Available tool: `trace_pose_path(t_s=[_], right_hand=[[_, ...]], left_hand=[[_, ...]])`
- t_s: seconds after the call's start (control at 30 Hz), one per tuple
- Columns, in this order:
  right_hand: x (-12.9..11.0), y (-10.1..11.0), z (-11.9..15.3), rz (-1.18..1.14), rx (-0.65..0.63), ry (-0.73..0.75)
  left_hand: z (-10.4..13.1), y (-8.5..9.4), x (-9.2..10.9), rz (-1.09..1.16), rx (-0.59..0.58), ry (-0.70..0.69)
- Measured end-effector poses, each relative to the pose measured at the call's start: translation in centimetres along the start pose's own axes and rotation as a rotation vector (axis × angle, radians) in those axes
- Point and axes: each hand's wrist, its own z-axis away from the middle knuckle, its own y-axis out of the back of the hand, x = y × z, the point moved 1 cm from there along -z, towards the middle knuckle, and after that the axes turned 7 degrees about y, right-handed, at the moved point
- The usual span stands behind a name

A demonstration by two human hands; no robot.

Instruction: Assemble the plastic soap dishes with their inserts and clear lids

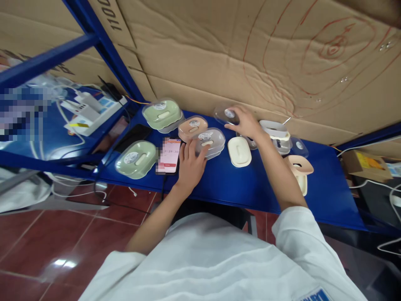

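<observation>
My left hand (191, 165) lies with its fingers spread against the near side of a grey soap box (213, 140) with a clear lid, just right of a phone (169, 154). With thumb and fingers curved around its right edge, my right hand (246, 121) grips a clear lid (223, 113) near the cardboard wall. Below that hand lies a cream oval soap box part (239, 151). A pink soap box (191, 126) touches the grey one. Two green soap boxes with clear lids, one at the back (163, 113) and one in front (136, 159), sit further left.
Right of my right forearm are a grey and white stacked soap box (278, 136), another clear lid (300, 147) and a peach part (299, 164). Cardboard (194, 54) walls the back of the blue table (216, 184). A power strip (94, 115) with cables is on the left.
</observation>
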Motion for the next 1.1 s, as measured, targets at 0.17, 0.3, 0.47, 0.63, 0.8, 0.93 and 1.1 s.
trace_pose_path(t_s=[0.17,0.3,0.47,0.63,0.8,0.93,1.1], right_hand=[[-8.7,2.1,13.2,0.141,0.167,-0.159],[-14.5,-2.4,20.8,0.047,0.037,-0.188],[-10.5,-3.4,20.0,-0.052,0.106,-0.157],[-3.3,-1.7,16.1,0.177,0.093,-0.246],[-5.3,-2.8,15.1,0.186,0.112,-0.224],[-9.0,-4.7,17.2,0.148,-0.006,-0.137],[-9.7,-4.3,21.2,-0.051,-0.054,-0.081]], left_hand=[[1.4,1.9,1.3,0.072,0.076,-0.024],[4.9,2.3,2.9,0.216,-0.192,-0.392],[7.9,0.7,1.4,0.194,-0.330,-0.372],[8.9,0.9,-0.6,0.174,-0.271,-0.265],[9.3,0.9,-0.9,0.188,-0.246,-0.238],[9.1,0.7,-1.5,0.197,-0.236,-0.179],[9.4,0.8,-2.0,0.164,-0.139,-0.127]])
